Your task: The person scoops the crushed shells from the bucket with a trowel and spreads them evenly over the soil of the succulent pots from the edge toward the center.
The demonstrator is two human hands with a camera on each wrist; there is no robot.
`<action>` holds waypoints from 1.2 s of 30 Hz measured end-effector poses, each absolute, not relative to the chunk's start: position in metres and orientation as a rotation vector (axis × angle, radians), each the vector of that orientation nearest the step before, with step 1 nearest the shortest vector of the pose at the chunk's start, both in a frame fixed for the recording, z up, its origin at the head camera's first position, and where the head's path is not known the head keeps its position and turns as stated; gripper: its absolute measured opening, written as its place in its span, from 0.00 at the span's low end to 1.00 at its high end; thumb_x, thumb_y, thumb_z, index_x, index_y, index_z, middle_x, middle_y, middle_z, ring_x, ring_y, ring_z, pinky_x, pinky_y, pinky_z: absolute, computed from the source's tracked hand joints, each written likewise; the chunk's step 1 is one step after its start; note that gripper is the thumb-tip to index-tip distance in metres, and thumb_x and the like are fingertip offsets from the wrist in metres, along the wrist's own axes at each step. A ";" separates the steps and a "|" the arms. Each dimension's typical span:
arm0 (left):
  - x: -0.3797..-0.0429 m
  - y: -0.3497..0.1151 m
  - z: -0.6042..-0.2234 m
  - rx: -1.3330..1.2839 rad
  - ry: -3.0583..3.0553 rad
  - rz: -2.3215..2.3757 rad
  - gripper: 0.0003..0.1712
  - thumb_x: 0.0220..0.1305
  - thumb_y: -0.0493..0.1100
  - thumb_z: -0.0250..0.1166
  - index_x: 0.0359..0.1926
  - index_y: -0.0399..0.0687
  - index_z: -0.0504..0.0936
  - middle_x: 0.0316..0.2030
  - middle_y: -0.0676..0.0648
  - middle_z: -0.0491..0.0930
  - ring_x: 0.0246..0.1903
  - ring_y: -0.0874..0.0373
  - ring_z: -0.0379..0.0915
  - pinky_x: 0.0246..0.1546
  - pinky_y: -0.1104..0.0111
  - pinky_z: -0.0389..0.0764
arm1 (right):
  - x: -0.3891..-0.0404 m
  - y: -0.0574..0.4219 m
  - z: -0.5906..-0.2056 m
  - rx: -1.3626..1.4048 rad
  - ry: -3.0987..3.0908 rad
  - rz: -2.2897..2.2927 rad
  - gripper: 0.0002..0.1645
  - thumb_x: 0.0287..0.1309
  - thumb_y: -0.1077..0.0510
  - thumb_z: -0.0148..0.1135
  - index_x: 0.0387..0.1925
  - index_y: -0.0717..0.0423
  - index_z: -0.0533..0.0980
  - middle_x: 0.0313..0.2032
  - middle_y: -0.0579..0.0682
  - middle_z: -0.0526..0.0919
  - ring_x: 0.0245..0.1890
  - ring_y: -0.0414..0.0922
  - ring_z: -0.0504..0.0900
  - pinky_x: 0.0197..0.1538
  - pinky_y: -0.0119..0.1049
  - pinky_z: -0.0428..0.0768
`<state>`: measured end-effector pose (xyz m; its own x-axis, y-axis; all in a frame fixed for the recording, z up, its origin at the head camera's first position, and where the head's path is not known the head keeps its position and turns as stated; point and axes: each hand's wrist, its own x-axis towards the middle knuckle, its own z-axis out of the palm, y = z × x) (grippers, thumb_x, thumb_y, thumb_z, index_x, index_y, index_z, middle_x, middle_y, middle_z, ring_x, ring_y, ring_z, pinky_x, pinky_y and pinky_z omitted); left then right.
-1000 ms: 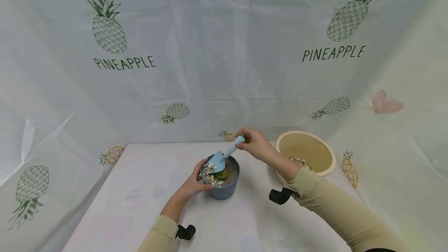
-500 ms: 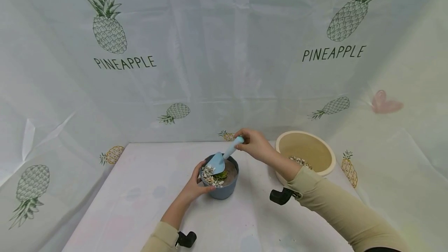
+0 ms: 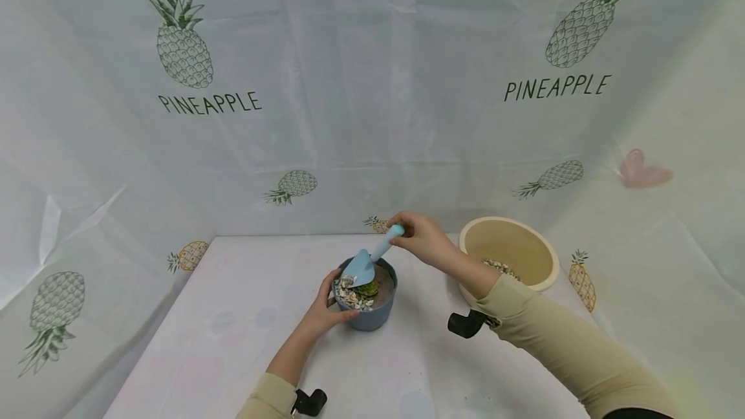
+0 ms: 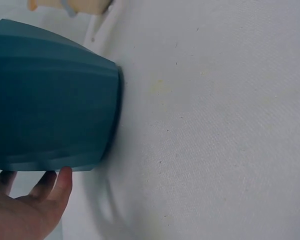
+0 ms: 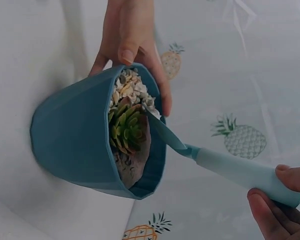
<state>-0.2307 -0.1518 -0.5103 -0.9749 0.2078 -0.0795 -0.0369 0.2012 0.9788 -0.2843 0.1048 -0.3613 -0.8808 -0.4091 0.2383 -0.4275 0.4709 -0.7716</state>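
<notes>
A blue-grey flower pot (image 3: 371,321) stands on the table, holding a green succulent (image 5: 128,129), brown soil, and pale pebbles (image 5: 131,90) along its left side. My left hand (image 3: 323,310) grips the pot's left side, its thumb at the near rim. With my right hand (image 3: 426,239) I hold a light blue trowel (image 3: 360,269) by the end of its handle. The trowel's blade tilts down into the pot, its tip touching the pebbles beside the succulent, as the right wrist view shows. In the left wrist view, fingertips (image 4: 64,181) touch the pot's wall.
A cream tub (image 3: 526,252) with pebbles inside stands at the right, behind my right forearm. The table (image 3: 233,341) has a white cover, and a pineapple-print curtain (image 3: 361,83) hangs behind it. Small dark specks lie on the cover.
The trowel blade has tipped a little and shifted slightly left over the pebbles. The pot has moved slightly left with my left hand still gripping it.
</notes>
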 end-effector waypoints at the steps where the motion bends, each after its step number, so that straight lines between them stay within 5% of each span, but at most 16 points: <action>1: -0.229 -0.151 -0.508 0.158 2.276 1.862 0.58 0.55 0.39 0.75 0.77 0.50 0.46 0.74 0.31 0.38 0.65 0.23 0.50 0.57 0.33 0.61 | -0.284 0.105 -0.361 0.762 -2.676 1.414 0.15 0.60 0.64 0.67 0.48 0.60 0.79 0.39 0.53 0.82 0.38 0.46 0.82 0.39 0.38 0.82; 21: -0.219 -0.157 -0.521 0.103 2.296 1.879 0.53 0.61 0.44 0.71 0.77 0.56 0.46 0.73 0.28 0.42 0.63 0.27 0.57 0.55 0.44 0.73 | -0.281 0.107 -0.362 0.805 -2.644 1.420 0.14 0.60 0.66 0.66 0.48 0.62 0.79 0.39 0.53 0.82 0.38 0.46 0.83 0.38 0.37 0.82; 36: -0.208 -0.159 -0.517 0.061 2.256 1.893 0.49 0.65 0.46 0.67 0.77 0.57 0.46 0.73 0.30 0.40 0.64 0.31 0.59 0.54 0.41 0.72 | -0.276 0.108 -0.360 0.807 -2.634 1.454 0.15 0.58 0.66 0.67 0.48 0.60 0.79 0.40 0.52 0.82 0.40 0.46 0.83 0.40 0.37 0.82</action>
